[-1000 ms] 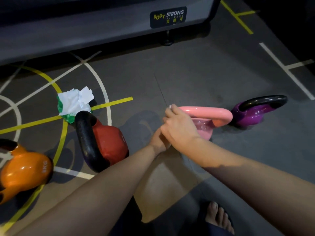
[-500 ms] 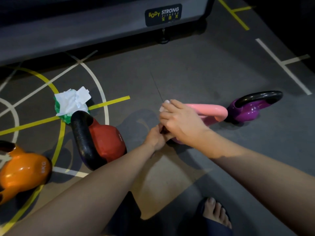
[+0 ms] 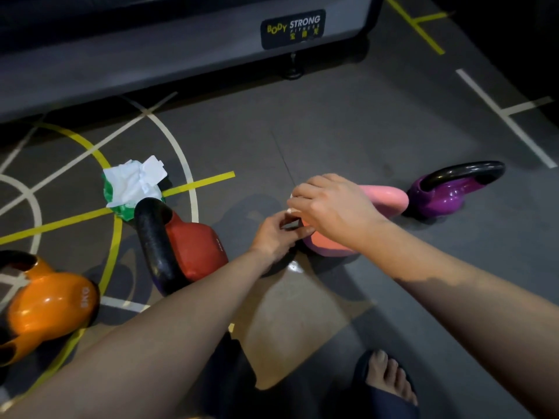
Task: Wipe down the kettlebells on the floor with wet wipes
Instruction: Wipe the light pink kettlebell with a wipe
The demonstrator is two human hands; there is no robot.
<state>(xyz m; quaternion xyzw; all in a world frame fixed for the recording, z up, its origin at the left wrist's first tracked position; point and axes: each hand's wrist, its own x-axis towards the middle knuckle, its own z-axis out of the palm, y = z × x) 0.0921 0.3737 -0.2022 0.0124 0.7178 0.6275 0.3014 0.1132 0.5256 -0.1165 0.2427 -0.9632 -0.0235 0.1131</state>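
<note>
A pink kettlebell [image 3: 387,197] lies on its side on the grey floor at centre. My right hand [image 3: 329,208] curls over the near end of its handle, with a small white bit of wipe [image 3: 291,210] showing under the fingers. My left hand [image 3: 273,235] grips the kettlebell's body just left of the right hand. A purple kettlebell [image 3: 444,198] with a black handle lies right of the pink one. A red kettlebell [image 3: 193,246] with a black handle lies to the left, an orange one [image 3: 45,309] further left. A green wet wipe pack [image 3: 133,186] with crumpled white wipes sits behind the red one.
A grey gym machine base [image 3: 151,55] with a Body Strong label runs along the back. Yellow and white lines mark the floor. My right foot in a dark sandal [image 3: 387,385] stands at bottom right.
My right hand has slid nearer along the pink handle toward the body. My left hand has moved up against the kettlebell's near side. The view shifted slightly.
</note>
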